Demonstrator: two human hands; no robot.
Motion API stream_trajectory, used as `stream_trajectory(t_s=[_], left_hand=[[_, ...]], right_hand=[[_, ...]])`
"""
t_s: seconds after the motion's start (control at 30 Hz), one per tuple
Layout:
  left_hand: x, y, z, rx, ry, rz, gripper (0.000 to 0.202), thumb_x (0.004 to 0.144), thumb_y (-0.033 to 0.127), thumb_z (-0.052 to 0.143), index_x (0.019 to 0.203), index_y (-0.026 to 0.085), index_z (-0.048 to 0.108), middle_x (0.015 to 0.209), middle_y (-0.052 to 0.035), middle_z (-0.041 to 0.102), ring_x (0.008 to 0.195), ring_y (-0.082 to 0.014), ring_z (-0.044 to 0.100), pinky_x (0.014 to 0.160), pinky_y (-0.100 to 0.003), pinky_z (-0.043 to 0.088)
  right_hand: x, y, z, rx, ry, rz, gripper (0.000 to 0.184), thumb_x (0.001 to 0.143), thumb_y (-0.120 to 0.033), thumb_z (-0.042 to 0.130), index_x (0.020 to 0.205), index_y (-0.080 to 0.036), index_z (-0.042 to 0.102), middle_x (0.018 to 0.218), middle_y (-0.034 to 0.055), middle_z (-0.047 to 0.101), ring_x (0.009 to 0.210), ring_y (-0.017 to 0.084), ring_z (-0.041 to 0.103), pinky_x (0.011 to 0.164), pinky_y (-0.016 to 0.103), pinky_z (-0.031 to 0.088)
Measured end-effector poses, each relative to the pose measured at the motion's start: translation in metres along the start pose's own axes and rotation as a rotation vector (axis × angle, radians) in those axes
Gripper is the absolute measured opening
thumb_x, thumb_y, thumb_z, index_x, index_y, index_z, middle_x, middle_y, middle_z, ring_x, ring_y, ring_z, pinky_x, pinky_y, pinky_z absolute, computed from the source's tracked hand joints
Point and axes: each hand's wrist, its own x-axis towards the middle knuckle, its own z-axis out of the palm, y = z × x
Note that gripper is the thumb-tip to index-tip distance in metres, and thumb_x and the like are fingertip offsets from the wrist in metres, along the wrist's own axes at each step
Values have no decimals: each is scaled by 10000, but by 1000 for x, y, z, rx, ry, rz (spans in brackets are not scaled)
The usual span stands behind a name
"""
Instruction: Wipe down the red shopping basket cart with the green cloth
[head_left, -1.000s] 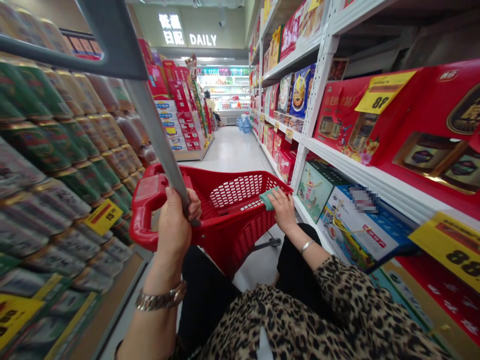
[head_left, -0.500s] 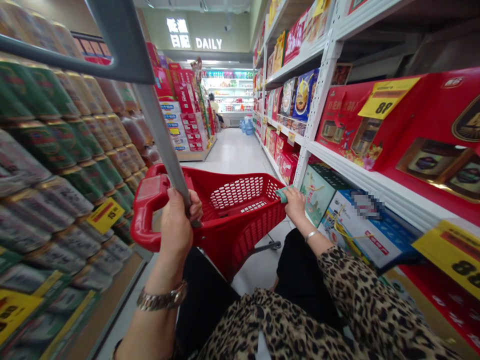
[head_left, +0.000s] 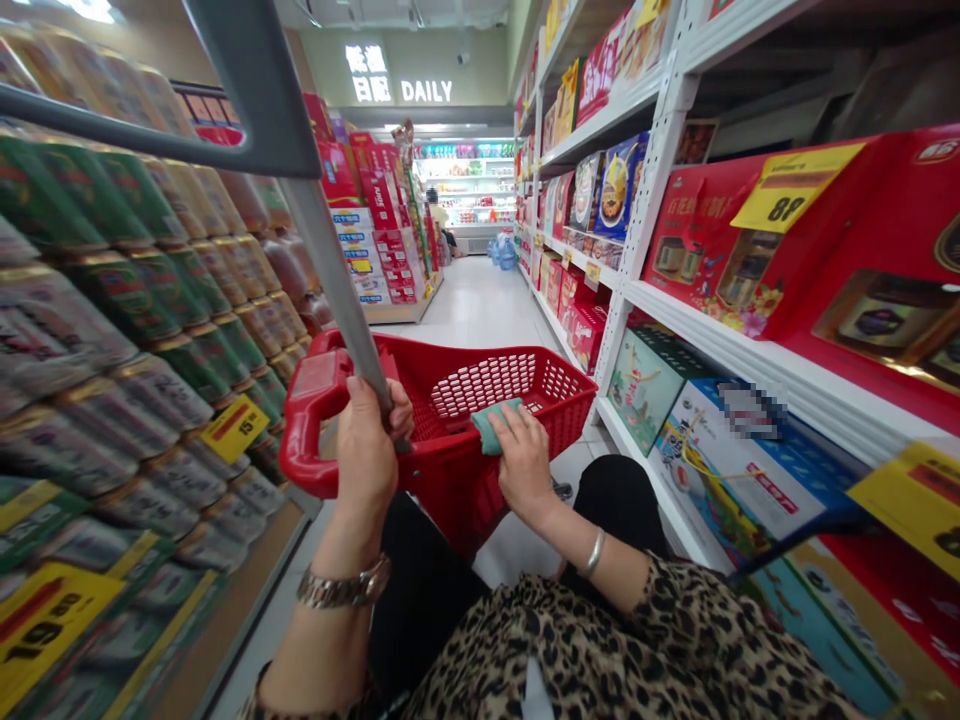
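Note:
A red plastic shopping basket cart (head_left: 450, 480) stands in front of my knees, its perforated inside facing up. From its near left side a grey metal pole (head_left: 330, 260) rises to a dark grey handle (head_left: 262, 100). My left hand (head_left: 369, 435) is closed around the lower part of this pole, just beside the red grip (head_left: 300, 440). A folded green cloth (head_left: 491, 425) lies over the near rim of the basket. My right hand (head_left: 525, 460) is closed on the cloth and presses it against the rim, about midway along that side.
Stacked packs of drink cans (head_left: 120, 380) rise close on the left. White shelves (head_left: 660, 180) with gift boxes (head_left: 742, 460) run along the right. Ahead, the tiled aisle (head_left: 472, 295) leads past piled cartons (head_left: 382, 250) and blue water bottles (head_left: 504, 250) to a person near a lit fridge (head_left: 472, 185).
My right hand has slid the cloth left along the near rim, from the basket's far right corner to its middle. My left hand keeps its hold on the pole.

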Motion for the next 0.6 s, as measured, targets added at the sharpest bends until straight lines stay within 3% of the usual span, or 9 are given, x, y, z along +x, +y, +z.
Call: stream_trajectory(t_s=[0.17, 0.27, 0.43, 0.6], left_hand=[[0, -1, -2, 5, 11, -11, 606, 799, 792, 598, 668, 203, 549, 489, 52, 368, 433, -87, 331, 423, -227, 283], [-1, -1, -4, 22, 5, -14, 605, 790, 800, 600, 688, 206, 552, 500, 54, 380, 440, -89, 339, 431, -227, 311], [-4, 0, -5, 33, -14, -29, 608, 792, 809, 589, 709, 208, 553, 505, 62, 395, 438, -83, 350, 433, -214, 320], [-5, 0, -4, 19, -10, -19, 633, 769, 827, 602, 711, 198, 561, 501, 65, 393, 434, -71, 338, 431, -206, 286]], right_hand=[[0, -60, -13, 105, -34, -174, 577, 907, -60, 494, 1448, -235, 590, 1551, 87, 528, 1460, 305, 354, 1171, 497, 311], [-1, -72, -15, 102, 21, -254, 537, 945, -86, 497, 1447, -253, 590, 1540, 74, 545, 1455, 298, 368, 1162, 495, 336], [-4, -47, -10, 59, 141, -362, 533, 962, -47, 442, 1422, -256, 610, 1475, 52, 613, 1438, 258, 413, 1166, 466, 363], [-9, 14, 2, -28, 147, -266, 612, 911, 13, 409, 1436, -237, 601, 1458, 77, 624, 1443, 258, 423, 1150, 476, 384]])
